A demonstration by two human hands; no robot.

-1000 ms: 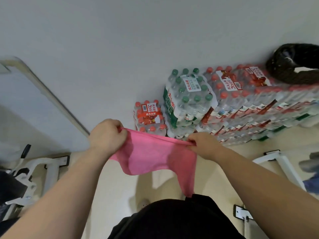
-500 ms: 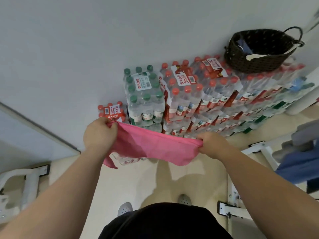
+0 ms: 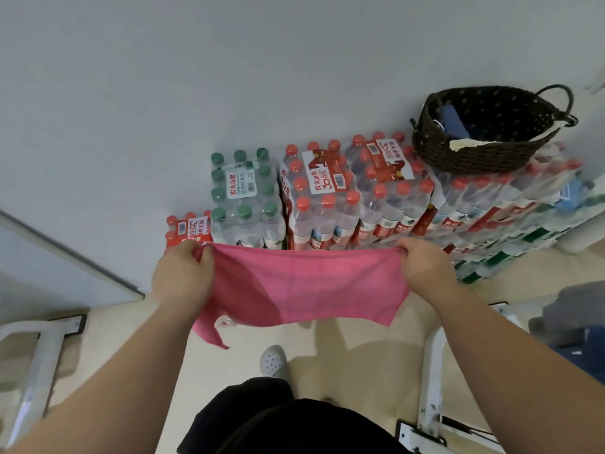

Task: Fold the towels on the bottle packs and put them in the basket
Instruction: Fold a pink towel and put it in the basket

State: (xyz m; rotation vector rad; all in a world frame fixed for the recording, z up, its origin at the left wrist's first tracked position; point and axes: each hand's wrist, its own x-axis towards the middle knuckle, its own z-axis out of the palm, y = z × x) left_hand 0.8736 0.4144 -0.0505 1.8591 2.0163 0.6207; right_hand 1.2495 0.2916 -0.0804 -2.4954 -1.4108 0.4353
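Head view: left hand (image 3: 183, 273) and right hand (image 3: 422, 267) each pinch a top corner of pink towel (image 3: 301, 286), stretched in air before bottle packs (image 3: 327, 198); basket (image 3: 484, 132) sits atop packs, right.

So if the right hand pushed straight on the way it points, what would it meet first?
Most likely the red-capped bottle packs just beyond the right hand, which grips the pink towel; the gap is hard to judge.

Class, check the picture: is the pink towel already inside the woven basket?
No: the left hand and right hand hold the pink towel stretched out, well short of the basket.
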